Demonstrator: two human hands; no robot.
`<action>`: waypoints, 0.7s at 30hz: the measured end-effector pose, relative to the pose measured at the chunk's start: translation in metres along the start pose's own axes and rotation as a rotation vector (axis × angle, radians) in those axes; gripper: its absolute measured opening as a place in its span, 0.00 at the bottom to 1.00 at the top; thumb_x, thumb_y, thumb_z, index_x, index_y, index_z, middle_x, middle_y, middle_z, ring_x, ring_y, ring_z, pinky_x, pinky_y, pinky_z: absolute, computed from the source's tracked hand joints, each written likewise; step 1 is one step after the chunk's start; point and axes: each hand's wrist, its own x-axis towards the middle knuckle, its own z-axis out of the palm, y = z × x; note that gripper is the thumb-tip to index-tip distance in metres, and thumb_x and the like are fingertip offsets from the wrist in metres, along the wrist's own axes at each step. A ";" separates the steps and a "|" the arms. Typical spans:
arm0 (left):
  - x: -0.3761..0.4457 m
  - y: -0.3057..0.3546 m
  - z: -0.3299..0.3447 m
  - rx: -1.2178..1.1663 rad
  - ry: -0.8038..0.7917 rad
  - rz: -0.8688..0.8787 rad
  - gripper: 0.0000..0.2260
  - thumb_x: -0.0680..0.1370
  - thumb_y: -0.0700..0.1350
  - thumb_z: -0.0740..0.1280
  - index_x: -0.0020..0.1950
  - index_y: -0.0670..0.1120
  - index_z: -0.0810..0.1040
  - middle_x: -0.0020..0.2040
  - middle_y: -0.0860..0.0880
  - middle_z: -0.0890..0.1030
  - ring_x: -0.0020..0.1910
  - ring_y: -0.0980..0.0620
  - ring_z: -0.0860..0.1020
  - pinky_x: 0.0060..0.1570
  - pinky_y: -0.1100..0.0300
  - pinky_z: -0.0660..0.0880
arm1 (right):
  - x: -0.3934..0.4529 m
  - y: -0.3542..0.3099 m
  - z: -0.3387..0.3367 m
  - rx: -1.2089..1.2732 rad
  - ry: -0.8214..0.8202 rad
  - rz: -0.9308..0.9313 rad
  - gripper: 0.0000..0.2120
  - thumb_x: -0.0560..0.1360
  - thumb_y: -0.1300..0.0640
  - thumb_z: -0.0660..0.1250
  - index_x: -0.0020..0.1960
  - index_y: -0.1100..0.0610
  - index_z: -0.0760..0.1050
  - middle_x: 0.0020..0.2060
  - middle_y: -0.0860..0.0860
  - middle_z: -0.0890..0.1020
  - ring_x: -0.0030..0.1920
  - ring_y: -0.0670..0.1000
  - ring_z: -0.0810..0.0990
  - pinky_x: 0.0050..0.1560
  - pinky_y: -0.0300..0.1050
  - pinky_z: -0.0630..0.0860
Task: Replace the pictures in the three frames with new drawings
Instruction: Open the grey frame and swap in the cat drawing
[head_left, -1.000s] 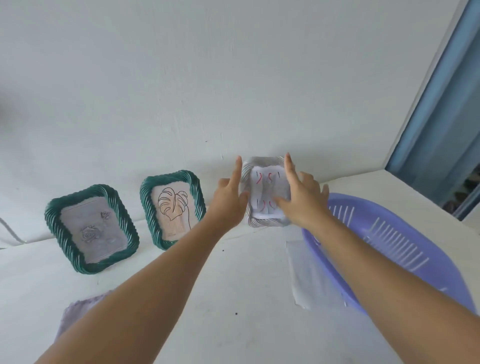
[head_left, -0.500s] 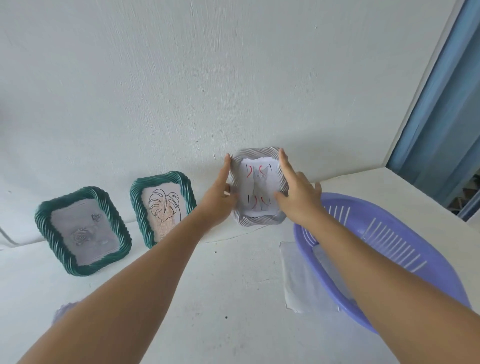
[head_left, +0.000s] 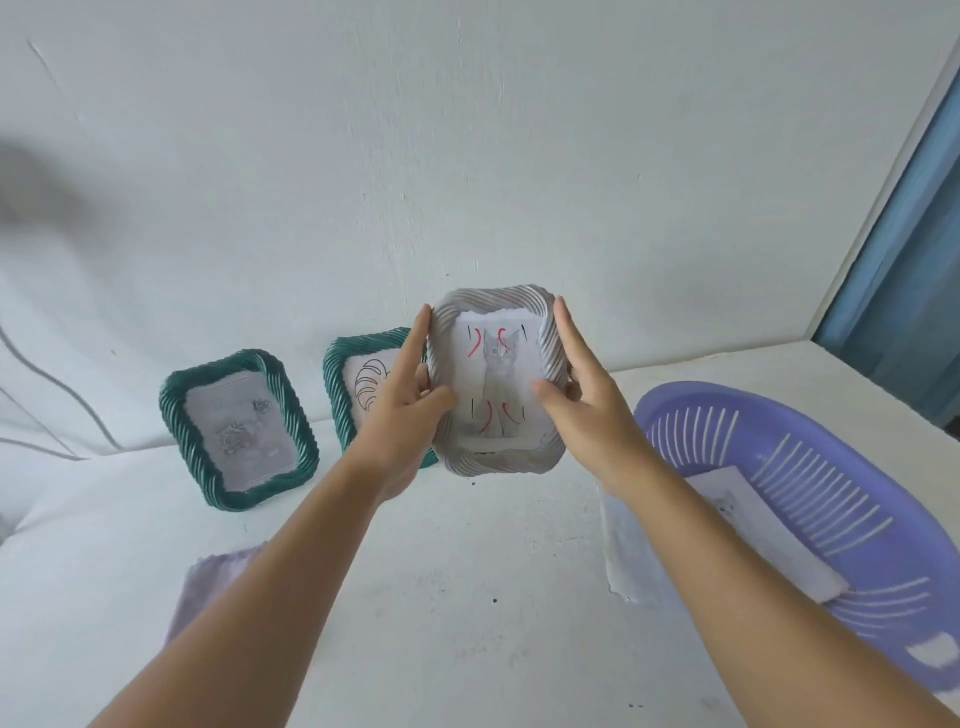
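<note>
White table ran up to a white wall; blue curtain at the far right edge. Purple slotted basket sat on the table's right side, a white sheet lying inside it, another pale sheet poking out from under its left rim. Purple cloth lay near the left, partly hidden by the left forearm.

Two green woven frames leaned against the wall: left green frame showed a faint grey rose drawing, middle green frame showed a leaf line drawing and was partly hidden behind the left hand.

Grey-white woven frame was held upright above the table, in front of the wall, facing the camera, between both hands. Inside it a paper with red and black strokes, a grey cat picture showing through.

Left hand gripped the frame's left edge, index finger straight up along the side, thumb pressed on the front. Right hand gripped the right edge the same way, thumb on the paper, index up the side. Both grips closed on the frame.
</note>
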 end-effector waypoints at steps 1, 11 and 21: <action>-0.006 -0.002 -0.002 -0.006 0.001 -0.006 0.39 0.74 0.36 0.64 0.70 0.78 0.63 0.51 0.46 0.69 0.52 0.43 0.67 0.51 0.41 0.67 | -0.007 -0.001 0.004 0.032 -0.023 -0.001 0.38 0.83 0.64 0.60 0.79 0.30 0.50 0.72 0.31 0.69 0.63 0.37 0.74 0.67 0.39 0.67; -0.063 -0.006 -0.015 -0.016 -0.008 -0.055 0.39 0.79 0.30 0.59 0.77 0.70 0.59 0.62 0.42 0.79 0.57 0.42 0.75 0.69 0.35 0.69 | -0.047 0.004 0.035 0.168 -0.120 0.055 0.38 0.84 0.64 0.60 0.79 0.31 0.48 0.76 0.27 0.57 0.75 0.30 0.58 0.74 0.36 0.59; -0.077 -0.013 -0.033 0.196 0.024 -0.065 0.41 0.79 0.33 0.61 0.76 0.75 0.55 0.44 0.45 0.68 0.43 0.46 0.68 0.50 0.51 0.68 | -0.056 0.009 0.051 0.167 -0.119 0.053 0.40 0.83 0.66 0.62 0.79 0.30 0.52 0.77 0.35 0.65 0.75 0.39 0.66 0.78 0.53 0.63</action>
